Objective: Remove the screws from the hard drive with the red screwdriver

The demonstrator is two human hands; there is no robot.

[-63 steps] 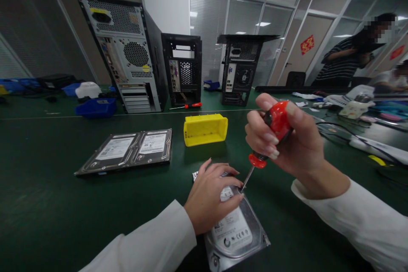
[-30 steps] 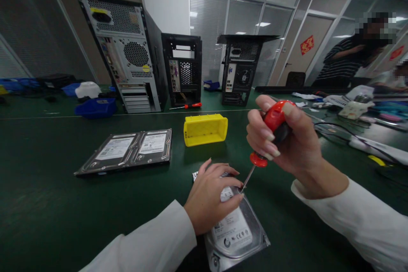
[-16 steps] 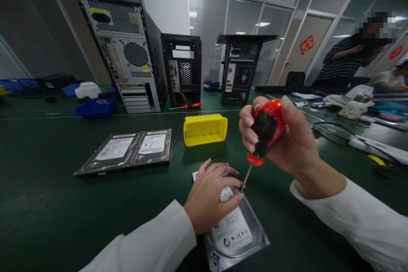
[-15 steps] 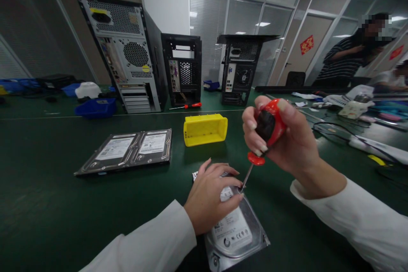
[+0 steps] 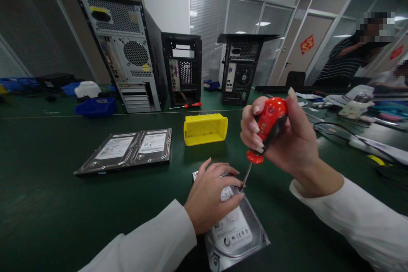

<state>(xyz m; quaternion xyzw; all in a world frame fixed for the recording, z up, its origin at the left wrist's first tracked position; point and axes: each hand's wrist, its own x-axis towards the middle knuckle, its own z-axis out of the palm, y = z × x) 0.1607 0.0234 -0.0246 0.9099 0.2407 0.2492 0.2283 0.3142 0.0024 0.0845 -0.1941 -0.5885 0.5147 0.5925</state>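
Rotated slightly since before, the glossy red-and-black screwdriver sat clenched in the right hand.
Left hand pressed flat, ungripping, on the metal hard drive beneath.

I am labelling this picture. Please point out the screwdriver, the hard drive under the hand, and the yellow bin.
screwdriver (image 5: pixel 269 121): head view, red handle.
hard drive (image 5: pixel 234 231): head view, white label.
yellow bin (image 5: pixel 205 132): head view, front wall.
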